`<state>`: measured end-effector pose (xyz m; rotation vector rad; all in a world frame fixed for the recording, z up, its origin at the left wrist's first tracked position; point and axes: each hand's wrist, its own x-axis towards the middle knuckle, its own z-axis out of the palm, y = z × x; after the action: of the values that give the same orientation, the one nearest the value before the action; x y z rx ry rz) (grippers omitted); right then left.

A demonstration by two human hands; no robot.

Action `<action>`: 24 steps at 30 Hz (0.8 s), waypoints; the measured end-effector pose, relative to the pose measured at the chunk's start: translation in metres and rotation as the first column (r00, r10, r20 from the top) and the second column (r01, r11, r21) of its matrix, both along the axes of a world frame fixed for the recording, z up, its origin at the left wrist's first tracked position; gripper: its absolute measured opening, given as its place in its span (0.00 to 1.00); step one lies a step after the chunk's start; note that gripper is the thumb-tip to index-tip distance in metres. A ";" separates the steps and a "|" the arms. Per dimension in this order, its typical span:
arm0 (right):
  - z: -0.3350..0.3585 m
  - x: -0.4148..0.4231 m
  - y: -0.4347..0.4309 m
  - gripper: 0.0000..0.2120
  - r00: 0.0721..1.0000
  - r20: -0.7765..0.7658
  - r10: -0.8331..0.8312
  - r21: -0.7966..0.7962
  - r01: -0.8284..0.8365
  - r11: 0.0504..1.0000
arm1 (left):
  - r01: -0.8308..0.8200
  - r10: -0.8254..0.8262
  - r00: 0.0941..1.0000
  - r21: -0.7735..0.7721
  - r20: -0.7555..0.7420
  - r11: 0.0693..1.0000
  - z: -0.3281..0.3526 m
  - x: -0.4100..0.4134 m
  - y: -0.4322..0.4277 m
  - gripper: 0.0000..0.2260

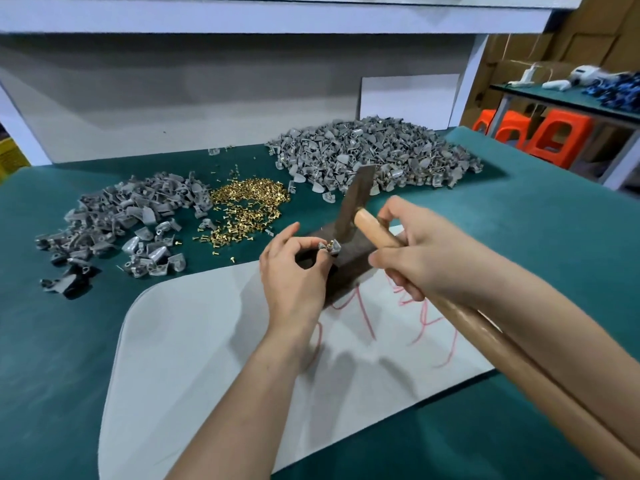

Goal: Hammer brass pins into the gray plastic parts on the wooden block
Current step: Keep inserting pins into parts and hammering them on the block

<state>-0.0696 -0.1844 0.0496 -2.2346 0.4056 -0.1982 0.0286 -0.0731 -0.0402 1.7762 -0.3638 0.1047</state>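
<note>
On the green mat (52,341) before us, a loose heap of gray parts (117,223) lies at the far left, with a scatter of brass pins (242,206) just to its right. Near the middle, our left hand (294,271) pinches one gray part (335,249) between thumb and fingertips, holding it on top of the wooden block (349,263). A brass pin (331,242) stands in the part. The block sits at the far edge of a white sheet (207,341) marked with red scrawl. Just right of the part, the dark head of the hammer (353,199) stands tilted over the block; we cannot tell whether it touches the wood. Our right hand (426,251) is clenched round the hammer's wooden handle close to the head, and the handle runs back to the near right. Farther off to the right rises a much larger heap (374,154) of gray parts, and beyond the table's right edge stand orange stools (554,133).
</note>
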 end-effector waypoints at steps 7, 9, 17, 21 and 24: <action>0.003 0.002 0.008 0.11 0.998 -0.054 0.038 -0.262 -0.051 0.964 | 0.013 -0.013 1.000 -0.018 0.018 1.000 0.000 0.001 -0.001 0.09; 0.002 0.004 0.009 0.11 0.997 -0.066 0.029 -0.277 -0.046 0.960 | 0.010 -0.009 1.000 -0.016 0.018 1.000 -0.001 0.001 -0.001 0.09; 0.011 0.025 -0.002 0.11 0.997 -0.052 -0.055 -0.273 0.039 0.961 | -0.005 0.005 1.000 0.006 0.005 1.000 0.000 0.001 -0.002 0.05; 0.006 0.029 0.001 0.12 0.978 -0.194 -0.082 -0.417 -0.007 0.909 | -0.008 0.008 1.000 -0.006 0.008 1.000 -0.001 0.002 -0.002 0.07; 0.002 0.029 0.003 0.12 0.971 -0.210 -0.112 -0.438 0.009 0.899 | 0.003 -0.003 1.000 -0.022 0.009 1.000 0.000 0.002 -0.002 0.07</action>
<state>-0.0405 -0.1810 0.0513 -2.7025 0.6058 -0.0638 0.0302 -0.0755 -0.0406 1.7535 -0.3703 0.1146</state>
